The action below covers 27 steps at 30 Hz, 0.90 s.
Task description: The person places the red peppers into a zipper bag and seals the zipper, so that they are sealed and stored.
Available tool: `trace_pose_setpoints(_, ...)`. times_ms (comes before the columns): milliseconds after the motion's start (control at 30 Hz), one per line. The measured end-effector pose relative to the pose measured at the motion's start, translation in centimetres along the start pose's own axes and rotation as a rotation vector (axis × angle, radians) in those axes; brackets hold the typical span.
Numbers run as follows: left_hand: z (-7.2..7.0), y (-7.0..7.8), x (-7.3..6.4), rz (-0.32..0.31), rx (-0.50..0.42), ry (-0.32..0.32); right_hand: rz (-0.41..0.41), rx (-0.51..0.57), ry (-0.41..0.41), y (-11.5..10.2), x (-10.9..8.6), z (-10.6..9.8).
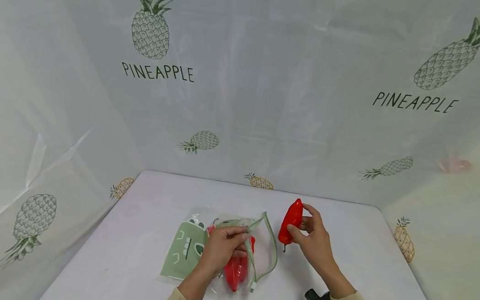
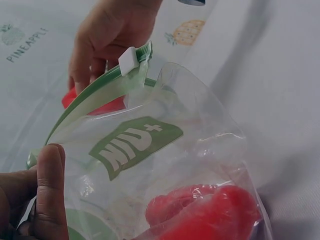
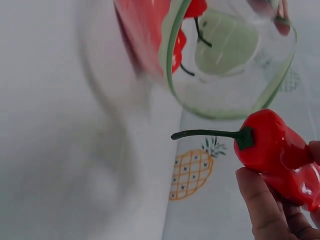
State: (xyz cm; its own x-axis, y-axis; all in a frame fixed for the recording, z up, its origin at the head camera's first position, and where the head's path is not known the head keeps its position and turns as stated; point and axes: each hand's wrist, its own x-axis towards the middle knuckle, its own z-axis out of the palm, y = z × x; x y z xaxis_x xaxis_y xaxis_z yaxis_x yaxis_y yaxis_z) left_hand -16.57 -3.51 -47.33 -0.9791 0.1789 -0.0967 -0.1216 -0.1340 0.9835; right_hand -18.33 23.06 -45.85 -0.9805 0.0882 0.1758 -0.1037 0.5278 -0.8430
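In the head view, the left hand [image 1: 222, 249] pinches the green rim of a clear zip bag [image 1: 275, 258] on the white worktop [image 1: 130, 258], its mouth spread into a loop. Red peppers [image 1: 236, 271] lie inside, partly behind that hand. A green cartoon face [image 1: 184, 252] lies to the left under clear plastic; whether it belongs to the same bag, I cannot tell. Just right of the loop, the right hand [image 1: 316, 242] holds another red pepper [image 1: 291, 222] between thumb and fingers, clear of the bag, stem end towards the person. A curtain [image 1: 267, 101] printed with pineapples stands behind.

In the left wrist view, the thumb presses the bag's edge; a white slider [image 2: 128, 61] sits on the green strip, and a NIU+ label marks the film above the bagged peppers.

In the right wrist view, the fingers wrap the held pepper, its dark green stem [image 3: 207, 134] below the open rim. Two stems show inside the bag.
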Motion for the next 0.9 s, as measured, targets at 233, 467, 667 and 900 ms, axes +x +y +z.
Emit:
trace_pose_setpoints(233,0.0,0.1,0.0,-0.002,-0.002,0.003,0.008,0.058,0.011,-1.0,-1.1,1.5)
trace_pose_setpoints(467,0.1,0.2,0.0,-0.006,0.001,0.006,-0.026,0.004,0.067,-1.5,-1.8,1.9)
trace_pose_setpoints(667,0.1,0.3,-0.2,-0.002,-0.002,0.004,-0.074,0.047,0.122,-2.1,-2.2,1.7)
trace_pose_setpoints(900,0.1,0.3,-0.3,-0.01,0.014,0.016,-0.043,0.148,0.057,-2.9,-2.9,2.7)
